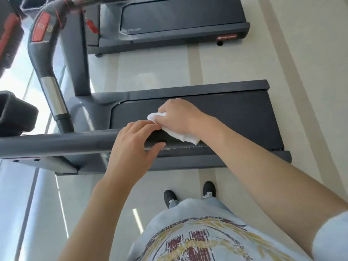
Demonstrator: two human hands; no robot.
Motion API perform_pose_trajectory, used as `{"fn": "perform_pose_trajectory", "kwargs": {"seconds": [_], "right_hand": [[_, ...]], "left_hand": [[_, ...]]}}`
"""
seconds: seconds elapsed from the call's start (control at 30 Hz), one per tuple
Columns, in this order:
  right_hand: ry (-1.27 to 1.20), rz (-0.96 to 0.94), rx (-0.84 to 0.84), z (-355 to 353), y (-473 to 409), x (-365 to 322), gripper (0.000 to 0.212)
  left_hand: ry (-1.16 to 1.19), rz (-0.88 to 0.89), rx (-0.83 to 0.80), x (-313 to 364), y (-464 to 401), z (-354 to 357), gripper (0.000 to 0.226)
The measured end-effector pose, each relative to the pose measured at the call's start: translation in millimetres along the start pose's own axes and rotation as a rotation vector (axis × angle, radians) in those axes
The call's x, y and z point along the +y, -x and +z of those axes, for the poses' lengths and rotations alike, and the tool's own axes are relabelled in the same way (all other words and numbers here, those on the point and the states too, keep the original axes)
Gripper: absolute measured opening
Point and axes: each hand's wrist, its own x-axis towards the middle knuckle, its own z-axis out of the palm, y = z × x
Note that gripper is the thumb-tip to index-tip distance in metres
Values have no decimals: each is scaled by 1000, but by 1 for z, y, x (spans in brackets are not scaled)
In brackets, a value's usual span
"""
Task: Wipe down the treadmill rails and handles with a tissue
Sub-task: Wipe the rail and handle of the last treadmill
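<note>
**Q:** What is the layout, from the largest item down?

**A:** The treadmill (188,113) fills the centre of the view, with its dark belt (244,113) running toward 3 o'clock. A second treadmill (169,21) stands at 12 o'clock. The near side handrail (56,142), a grey padded bar, runs from 9 o'clock to the centre. An upright handle (50,85) with a bright metal sleeve rises at 10 o'clock.

**Q:** Where is the tissue, and how is it held?

**A:** The tissue (180,134) is a bunched white wad lying on the end of the near side handrail, just right of centre. The right hand (178,117) covers it from above, fingers curled over it and gripping it against the bar. The left hand (131,144) rests on the same rail just beside it, fingers loosely spread and draped over the bar, with nothing in its grasp.

**Q:** How will the tissue handle?

**A:** Judged from its look: very light, soft and easily torn. It has no stiffness of its own, so it will follow the curve of the rail only under palm pressure. Hold the wad in its middle, with loose edges tucked under the fingers. Padded rail material is likely to drag, so shredding is the main risk.
</note>
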Motion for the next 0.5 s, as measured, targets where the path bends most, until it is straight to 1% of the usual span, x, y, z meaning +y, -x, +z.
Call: {"fn": "perform_pose_trajectory", "kwargs": {"seconds": [0.1,0.17,0.27,0.33,0.37,0.4,0.43,0.5], "right_hand": [[-77,9,58,-18,25,35,51],[-183,5,163,-20,45,64,53],[-379,33,338,-7,71,99,51],[-405,46,437,3,80,106,50],[-393,54,454,5,78,105,49],[-373,54,437,4,74,101,49],[-351,61,379,-1,68,95,48],[-337,86,186,-18,54,83,44]], "left_hand": [[64,-18,-46,13,-10,14,47],[138,-55,-26,17,-13,22,49],[172,-80,-11,19,-14,24,51],[184,-97,-20,20,-16,23,51],[184,-105,-25,20,-17,23,51],[180,-110,-27,20,-17,23,52],[175,-114,-26,21,-17,23,52],[169,-119,-16,22,-18,23,52]]}}
